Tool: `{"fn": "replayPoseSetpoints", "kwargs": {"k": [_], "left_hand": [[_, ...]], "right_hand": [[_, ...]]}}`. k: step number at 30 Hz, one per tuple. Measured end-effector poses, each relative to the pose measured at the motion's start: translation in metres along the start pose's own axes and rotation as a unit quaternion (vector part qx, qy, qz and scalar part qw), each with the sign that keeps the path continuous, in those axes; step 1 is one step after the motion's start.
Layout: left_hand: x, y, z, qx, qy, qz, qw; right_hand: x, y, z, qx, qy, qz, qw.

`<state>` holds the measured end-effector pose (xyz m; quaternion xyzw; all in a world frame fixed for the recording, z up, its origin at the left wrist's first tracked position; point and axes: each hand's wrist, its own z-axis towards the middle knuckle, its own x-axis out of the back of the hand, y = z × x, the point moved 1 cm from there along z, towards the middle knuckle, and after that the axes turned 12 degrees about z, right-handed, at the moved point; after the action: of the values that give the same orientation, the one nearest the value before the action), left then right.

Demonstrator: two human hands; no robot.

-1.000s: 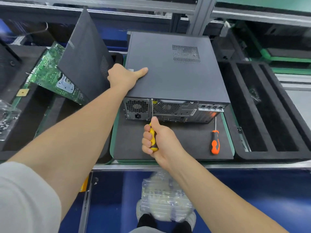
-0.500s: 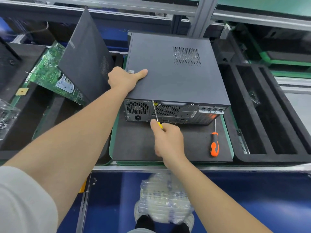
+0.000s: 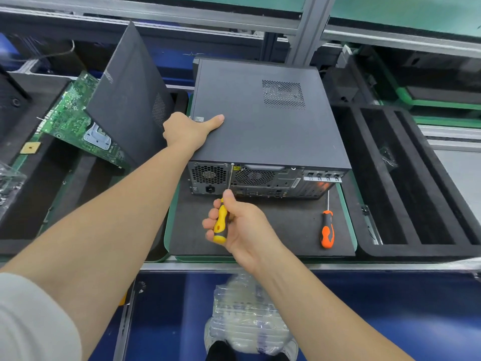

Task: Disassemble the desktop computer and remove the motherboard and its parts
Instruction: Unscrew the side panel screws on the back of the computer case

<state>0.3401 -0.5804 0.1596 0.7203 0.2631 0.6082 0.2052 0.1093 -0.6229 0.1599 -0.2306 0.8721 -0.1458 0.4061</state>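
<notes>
Screwdriver (image 3: 220, 223) gripped in right hand (image 3: 244, 226), tip seemingly at computer case (image 3: 260, 136) rear; left hand (image 3: 186, 131) clasps its edge.

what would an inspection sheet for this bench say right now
surface: dark grey foam mat in a green-rimmed tray, carrying the case
job's things: dark grey metal desktop computer case, lid on, rear panel facing the person; yellow-handled screwdriver, tip at the rear panel's top edge
clutter: orange-handled screwdriver lying on the mat, right; green circuit board partly covered by a leaning dark grey panel, left; clear bubble-wrap bundle by the feet
grippers: left hand grips the case's left edge, thumb on lid; right hand fingers wrap the yellow handle
cables: nothing seen plugged into the case
surroundings: black slotted foam tray, right; grey metal frame post behind
</notes>
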Motion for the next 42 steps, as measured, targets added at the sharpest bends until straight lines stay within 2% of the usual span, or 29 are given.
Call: {"fn": "replayPoseSetpoints", "kwargs": {"k": [4, 7, 9, 10, 11, 13, 14, 17, 19, 20, 21, 23, 25, 27, 30, 32, 37, 42], "left_hand": [[0.001, 0.0, 0.0, 0.0, -0.007, -0.011, 1.0], [0.001, -0.001, -0.001, 0.006, -0.006, -0.013, 1.0], [-0.001, -0.002, -0.003, 0.014, -0.006, -0.02, 1.0], [-0.002, -0.003, -0.003, 0.015, -0.007, -0.026, 1.0], [-0.003, -0.003, -0.005, 0.015, -0.007, -0.03, 0.999], [-0.003, -0.003, -0.01, 0.008, 0.005, -0.026, 1.0], [-0.001, -0.002, -0.012, -0.005, 0.027, -0.016, 0.999], [0.013, 0.003, -0.033, -0.141, 0.153, -0.059, 0.976], [0.021, 0.009, -0.063, -0.244, 0.187, -0.119, 0.944], [0.019, 0.011, -0.079, -0.271, 0.166, -0.144, 0.937], [0.014, 0.011, -0.095, -0.265, 0.118, -0.163, 0.943], [-0.001, 0.001, -0.118, -0.152, -0.024, -0.186, 0.97], [-0.013, -0.021, -0.129, -0.024, -0.134, -0.153, 0.979], [-0.016, -0.039, -0.131, 0.04, -0.209, -0.152, 0.965], [-0.022, -0.047, -0.128, 0.088, -0.292, -0.282, 0.91], [-0.025, -0.047, -0.128, 0.096, -0.316, -0.345, 0.878], [-0.022, -0.044, -0.13, 0.093, -0.335, -0.435, 0.831], [-0.024, -0.038, -0.133, 0.077, -0.328, -0.412, 0.846]], "right_hand": [[0.004, 0.007, 0.003, 0.122, 0.083, -0.136, 0.98], [0.011, 0.008, 0.004, 0.221, 0.17, -0.269, 0.922], [0.017, 0.009, 0.005, 0.253, 0.211, -0.328, 0.885], [0.02, 0.009, 0.007, 0.245, 0.218, -0.32, 0.889], [0.023, 0.009, 0.009, 0.217, 0.214, -0.283, 0.909], [0.026, 0.004, 0.012, 0.122, 0.185, -0.174, 0.959], [0.027, 0.0, 0.012, 0.076, 0.172, -0.138, 0.972], [0.032, -0.012, 0.01, -0.014, 0.133, -0.076, 0.988], [0.035, -0.018, 0.007, -0.045, 0.092, -0.035, 0.994], [0.036, -0.019, 0.007, -0.046, 0.072, -0.02, 0.996], [0.036, -0.02, 0.006, -0.042, 0.056, -0.007, 0.998], [0.037, -0.019, 0.006, -0.028, 0.043, 0.015, 0.999], [0.037, -0.018, 0.005, -0.018, 0.042, 0.024, 0.999], [0.035, -0.017, 0.002, -0.015, 0.046, 0.021, 0.999], [0.03, -0.015, -0.003, -0.002, 0.055, -0.006, 0.998], [0.026, -0.012, -0.006, 0.001, 0.054, -0.027, 0.998], [0.022, -0.006, -0.011, 0.025, 0.039, -0.075, 0.996], [0.025, -0.007, -0.011, 0.061, 0.063, -0.105, 0.991]]}}
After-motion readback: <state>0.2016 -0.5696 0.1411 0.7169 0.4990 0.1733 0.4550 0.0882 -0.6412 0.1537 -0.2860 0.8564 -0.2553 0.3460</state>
